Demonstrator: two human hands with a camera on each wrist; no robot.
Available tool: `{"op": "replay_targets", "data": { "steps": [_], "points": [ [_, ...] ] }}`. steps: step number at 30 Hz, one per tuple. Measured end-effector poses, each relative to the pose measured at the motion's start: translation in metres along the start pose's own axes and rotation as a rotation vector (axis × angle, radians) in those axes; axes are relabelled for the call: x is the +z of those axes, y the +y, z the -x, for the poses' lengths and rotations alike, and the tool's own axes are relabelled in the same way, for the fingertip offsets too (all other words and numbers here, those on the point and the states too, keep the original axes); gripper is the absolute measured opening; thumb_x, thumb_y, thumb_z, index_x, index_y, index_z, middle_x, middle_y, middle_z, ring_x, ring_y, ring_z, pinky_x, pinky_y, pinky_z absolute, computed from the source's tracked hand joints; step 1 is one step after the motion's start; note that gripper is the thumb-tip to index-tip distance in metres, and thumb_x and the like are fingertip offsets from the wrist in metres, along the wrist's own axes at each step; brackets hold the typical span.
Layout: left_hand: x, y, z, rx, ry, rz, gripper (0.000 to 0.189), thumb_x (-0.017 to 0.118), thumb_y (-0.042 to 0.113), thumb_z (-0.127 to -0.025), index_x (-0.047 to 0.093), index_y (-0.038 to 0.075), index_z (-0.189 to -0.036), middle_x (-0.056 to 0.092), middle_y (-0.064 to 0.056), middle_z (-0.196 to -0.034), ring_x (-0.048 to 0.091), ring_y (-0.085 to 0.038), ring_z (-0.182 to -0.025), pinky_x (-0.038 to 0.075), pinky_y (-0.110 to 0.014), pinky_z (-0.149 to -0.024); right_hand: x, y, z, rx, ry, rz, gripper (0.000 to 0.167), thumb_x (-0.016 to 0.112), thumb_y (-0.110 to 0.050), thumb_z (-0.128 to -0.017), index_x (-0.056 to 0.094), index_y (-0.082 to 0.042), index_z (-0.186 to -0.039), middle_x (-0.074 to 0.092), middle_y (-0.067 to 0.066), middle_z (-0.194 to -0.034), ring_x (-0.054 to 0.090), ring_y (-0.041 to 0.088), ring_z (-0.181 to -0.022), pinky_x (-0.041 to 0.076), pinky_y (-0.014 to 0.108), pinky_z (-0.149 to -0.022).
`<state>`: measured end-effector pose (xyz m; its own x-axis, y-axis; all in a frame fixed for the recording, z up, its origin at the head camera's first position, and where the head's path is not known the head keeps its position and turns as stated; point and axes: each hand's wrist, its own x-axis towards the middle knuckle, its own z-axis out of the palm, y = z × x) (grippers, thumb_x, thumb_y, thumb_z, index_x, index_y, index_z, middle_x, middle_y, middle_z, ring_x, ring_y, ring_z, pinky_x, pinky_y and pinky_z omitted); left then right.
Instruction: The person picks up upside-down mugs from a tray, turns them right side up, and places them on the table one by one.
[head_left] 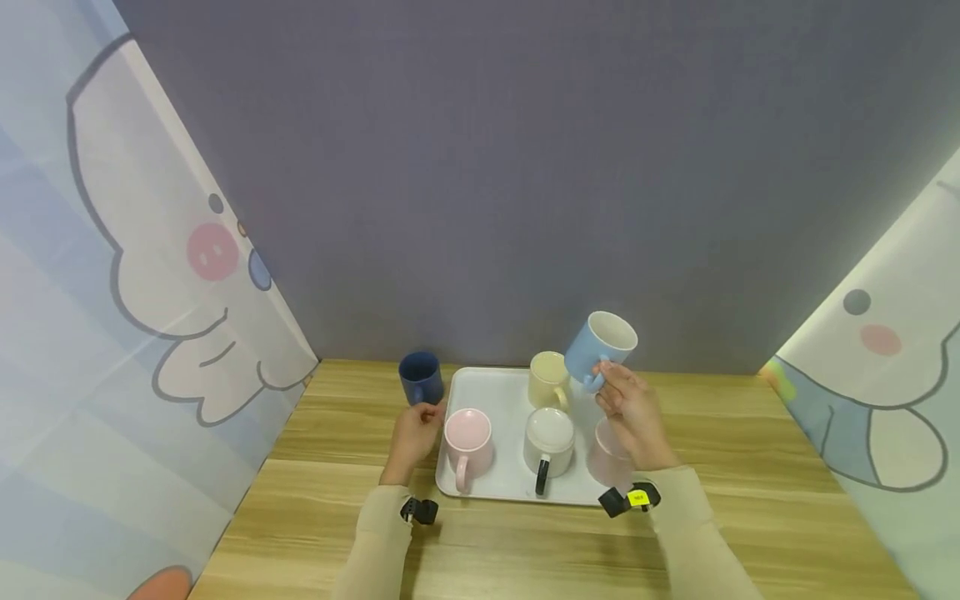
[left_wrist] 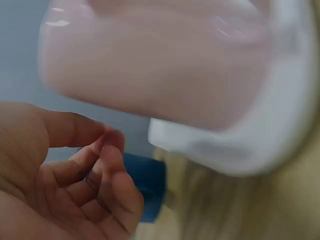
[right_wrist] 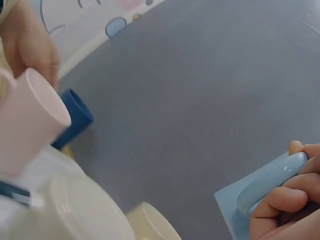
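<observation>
My right hand (head_left: 633,417) grips the handle of a light blue mug (head_left: 588,350), raised over the back right of the white tray (head_left: 502,483); the right wrist view shows fingers curled round its handle (right_wrist: 272,182). My left hand (head_left: 415,435) hangs loosely curled near the tray's left edge, just in front of a dark blue mug (head_left: 423,386). Thumb and forefinger tips meet with no object visible between them in the left wrist view. Beside this hand a pink mug (head_left: 471,454) stands on the tray. Part of another pink mug (head_left: 606,462) is hidden behind my right hand.
Also on the tray are a pale yellow mug (head_left: 546,390) at the back and a white mug (head_left: 551,450) with a black handle in front. A grey wall (head_left: 487,208) rises behind the wooden table (head_left: 510,550); cartoon-printed curtains (head_left: 172,275) flank both sides.
</observation>
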<state>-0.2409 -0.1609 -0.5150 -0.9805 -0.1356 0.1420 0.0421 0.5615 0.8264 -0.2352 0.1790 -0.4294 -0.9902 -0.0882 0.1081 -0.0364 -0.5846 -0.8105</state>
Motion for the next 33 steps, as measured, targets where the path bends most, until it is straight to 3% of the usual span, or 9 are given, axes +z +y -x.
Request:
{"op": "replay_targets", "data": {
  "steps": [4, 9, 12, 14, 18, 24, 29, 33],
  "points": [
    [0.006, -0.016, 0.002, -0.015, 0.006, -0.116, 0.012, 0.069, 0.005, -0.089, 0.073, -0.004, -0.096, 0.073, -0.013, -0.083, 0.064, -0.019, -0.073, 0.051, -0.030, -0.064, -0.013, -0.009, 0.002, -0.012, 0.039, 0.055, 0.033, 0.049, -0.008, -0.108, 0.074, -0.011, -0.086, 0.047, -0.009, -0.055, 0.017, 0.014, -0.057, 0.010, 0.029, -0.058],
    [0.013, -0.031, 0.002, -0.083, -0.011, -0.143, 0.010, 0.075, 0.011, -0.083, 0.072, 0.003, -0.089, 0.071, -0.009, -0.078, 0.063, -0.019, -0.070, 0.049, -0.032, -0.063, -0.030, -0.018, 0.004, -0.011, 0.100, 0.110, 0.034, 0.051, -0.009, -0.107, 0.074, -0.013, -0.084, 0.050, -0.009, -0.057, 0.022, 0.011, -0.053, 0.013, 0.027, -0.056],
    [0.016, -0.035, 0.002, -0.108, -0.005, -0.176, 0.008, 0.077, 0.012, -0.082, 0.074, 0.006, -0.085, 0.073, -0.009, -0.081, 0.066, -0.023, -0.075, 0.052, -0.037, -0.067, -0.040, -0.022, 0.005, 0.018, 0.149, 0.140, 0.030, 0.054, -0.012, -0.106, 0.075, -0.016, -0.084, 0.059, -0.010, -0.065, 0.036, 0.004, -0.055, 0.025, 0.019, -0.055],
    [0.017, -0.035, 0.001, -0.116, -0.010, -0.200, 0.008, 0.078, 0.013, -0.081, 0.075, 0.007, -0.085, 0.075, -0.010, -0.084, 0.068, -0.027, -0.079, 0.053, -0.040, -0.070, -0.046, -0.024, 0.006, 0.039, 0.178, 0.171, 0.028, 0.057, -0.014, -0.105, 0.075, -0.018, -0.085, 0.065, -0.011, -0.072, 0.045, 0.001, -0.061, 0.038, 0.014, -0.062],
    [0.017, -0.034, 0.000, -0.137, -0.029, -0.219, 0.009, 0.078, 0.015, -0.082, 0.077, 0.006, -0.084, 0.076, -0.011, -0.087, 0.069, -0.029, -0.083, 0.054, -0.041, -0.071, -0.059, -0.026, 0.004, 0.054, 0.223, 0.237, 0.027, 0.058, -0.015, -0.105, 0.075, -0.021, -0.084, 0.067, -0.012, -0.077, 0.050, 0.000, -0.067, 0.048, 0.014, -0.074],
    [0.016, -0.033, -0.002, -0.154, -0.040, -0.222, 0.010, 0.078, 0.015, -0.081, 0.077, 0.006, -0.084, 0.076, -0.013, -0.089, 0.069, -0.030, -0.084, 0.055, -0.041, -0.073, -0.082, -0.023, -0.003, 0.077, 0.274, 0.302, 0.028, 0.058, -0.017, -0.105, 0.075, -0.023, -0.083, 0.065, -0.015, -0.076, 0.047, -0.001, -0.066, 0.044, 0.014, -0.069],
    [0.016, -0.033, -0.002, -0.174, -0.044, -0.195, 0.011, 0.077, 0.016, -0.082, 0.076, 0.005, -0.086, 0.075, -0.014, -0.090, 0.068, -0.028, -0.082, 0.054, -0.040, -0.071, -0.102, -0.021, -0.012, 0.055, 0.277, 0.357, 0.032, 0.056, -0.015, -0.106, 0.075, -0.023, -0.081, 0.054, -0.014, -0.066, 0.040, -0.001, -0.057, 0.036, 0.014, -0.056],
    [0.015, -0.032, -0.002, -0.180, -0.050, -0.188, 0.012, 0.077, 0.016, -0.083, 0.076, 0.005, -0.086, 0.075, -0.014, -0.090, 0.068, -0.027, -0.081, 0.054, -0.038, -0.070, -0.116, -0.018, -0.018, 0.050, 0.287, 0.396, 0.029, 0.059, -0.018, -0.105, 0.074, -0.023, -0.081, 0.051, -0.014, -0.064, 0.040, 0.000, -0.058, 0.034, 0.015, -0.055]
  ]
}}
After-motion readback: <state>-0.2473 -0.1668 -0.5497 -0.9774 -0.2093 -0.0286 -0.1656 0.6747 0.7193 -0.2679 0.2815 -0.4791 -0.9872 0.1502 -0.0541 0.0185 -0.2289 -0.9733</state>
